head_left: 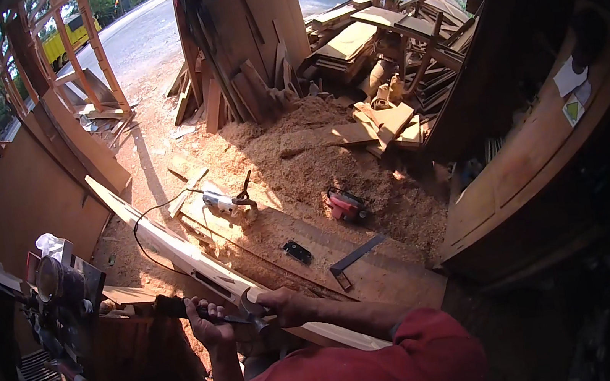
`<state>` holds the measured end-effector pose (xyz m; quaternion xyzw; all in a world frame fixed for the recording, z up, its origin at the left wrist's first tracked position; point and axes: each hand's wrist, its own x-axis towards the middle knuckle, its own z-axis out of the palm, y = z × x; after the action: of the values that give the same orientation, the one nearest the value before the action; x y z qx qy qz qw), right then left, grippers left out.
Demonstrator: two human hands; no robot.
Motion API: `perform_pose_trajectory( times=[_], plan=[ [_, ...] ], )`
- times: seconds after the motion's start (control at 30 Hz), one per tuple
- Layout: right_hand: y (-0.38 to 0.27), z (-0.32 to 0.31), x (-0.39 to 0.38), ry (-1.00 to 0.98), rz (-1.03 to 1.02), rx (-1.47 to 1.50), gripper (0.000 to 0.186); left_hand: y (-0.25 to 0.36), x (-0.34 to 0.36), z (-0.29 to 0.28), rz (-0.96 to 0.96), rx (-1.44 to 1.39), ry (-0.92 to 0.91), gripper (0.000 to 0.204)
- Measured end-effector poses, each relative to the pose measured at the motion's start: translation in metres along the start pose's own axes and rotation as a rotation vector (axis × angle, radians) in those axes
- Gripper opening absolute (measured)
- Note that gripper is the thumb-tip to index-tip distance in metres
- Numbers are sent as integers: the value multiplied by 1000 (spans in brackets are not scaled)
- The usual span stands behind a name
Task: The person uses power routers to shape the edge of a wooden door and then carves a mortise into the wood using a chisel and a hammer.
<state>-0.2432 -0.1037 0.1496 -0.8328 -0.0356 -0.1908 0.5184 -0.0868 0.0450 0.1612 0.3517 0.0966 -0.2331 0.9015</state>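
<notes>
My left hand [211, 322] is closed on the shaft of a tool that looks like a hammer [258, 312], its dark end pointing left and its metal head to the right. My right hand [288, 307] is curled at that metal head. Both are over a long pale wooden beam [139, 216] with a dark slot cut in it. Beyond them, a wide board [394, 283] carries a metal square [352, 257], a small black plate [297, 252] and a white corded power tool [222, 204], amid wood shavings.
A red power tool [345, 204] lies in sawdust [392, 210]. Plank piles [347, 42] and upright sheets [239, 37] stand behind. A bench machine [52, 285] is at left, a wooden door panel [517, 162] at right. A yellow truck [70, 44] is on the road beyond.
</notes>
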Motion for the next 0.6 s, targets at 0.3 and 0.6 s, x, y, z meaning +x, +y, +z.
perform_pose_trajectory(
  times=[0.3,0.6],
  plan=[
    [5,8,7,36,58,-38,37,6,16,9,-43,4,-6,30],
    [15,21,21,69,87,-131,40,23,47,3,-87,-37,-15,33]
  ],
)
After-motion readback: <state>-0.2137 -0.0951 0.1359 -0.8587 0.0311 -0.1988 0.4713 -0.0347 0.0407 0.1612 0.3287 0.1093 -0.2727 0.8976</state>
